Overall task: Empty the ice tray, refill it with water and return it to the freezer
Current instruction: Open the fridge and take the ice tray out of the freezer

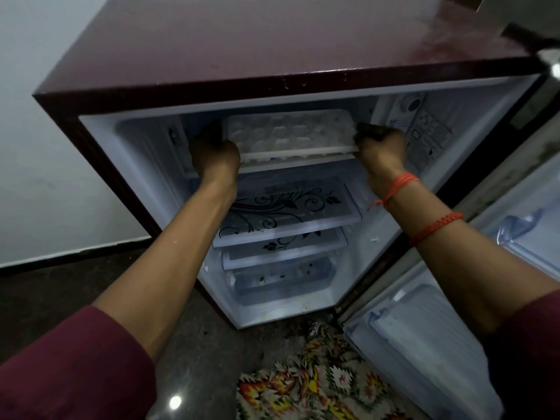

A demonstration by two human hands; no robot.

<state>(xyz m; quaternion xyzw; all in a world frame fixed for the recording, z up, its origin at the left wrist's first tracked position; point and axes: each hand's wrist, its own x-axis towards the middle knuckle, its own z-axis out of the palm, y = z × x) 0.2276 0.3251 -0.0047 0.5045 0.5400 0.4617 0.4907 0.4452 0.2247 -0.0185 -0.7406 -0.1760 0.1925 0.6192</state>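
Your left hand (214, 153) and right hand (380, 147) each grip one short end of the ice tray (288, 133), held between them at the freezer compartment (151, 140) mouth. Long axis runs hand to hand, both equally near. Compartment walls sit close outside your knuckles; open room is only toward you.

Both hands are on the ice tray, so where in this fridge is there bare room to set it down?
The floral glass shelf below the ice tray looks bare. The fridge top is bare too. The freezer slot is crowded by the left hand and right hand. The bottom drawer is too dim to judge.
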